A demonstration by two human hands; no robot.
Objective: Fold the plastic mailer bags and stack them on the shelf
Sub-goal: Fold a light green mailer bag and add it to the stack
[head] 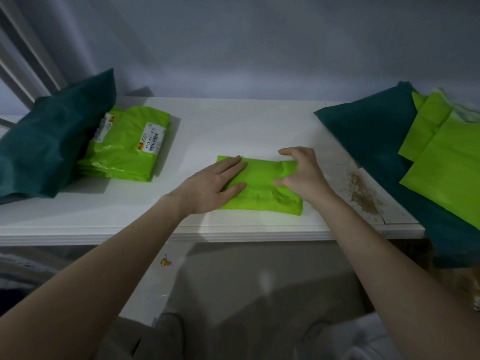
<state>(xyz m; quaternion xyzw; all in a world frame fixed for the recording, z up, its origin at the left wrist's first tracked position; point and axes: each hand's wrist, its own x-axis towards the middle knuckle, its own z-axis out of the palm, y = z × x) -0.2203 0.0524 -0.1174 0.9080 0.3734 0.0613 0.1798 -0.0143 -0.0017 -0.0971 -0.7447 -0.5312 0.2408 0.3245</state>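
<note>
Lying flat near the front edge of the white shelf [233,120], a folded lime-green mailer bag [259,185] sits under both hands. Left hand [210,185]: palm down, fingers straight and spread, pressing the left half of the bag; grip apart, nothing clasped. Right hand [298,172]: fingers curled over the bag's right end, thumb and fingertips pinching a raised fold of the plastic there; grip clamped on the bag. Left of the hands, well apart, a stack of folded green bags [124,146] with white barcode labels on top rests on the shelf, leaning against a dark teal bag [52,136] at the far left. On the right, a second dark teal bag [371,131] overhangs the shelf end, with loose unfolded green mailers [446,162] lying on it. Between the right hand and that pile, a worn brown patch [363,193] marks the shelf surface. Nothing lies between the hands and either pile.
</note>
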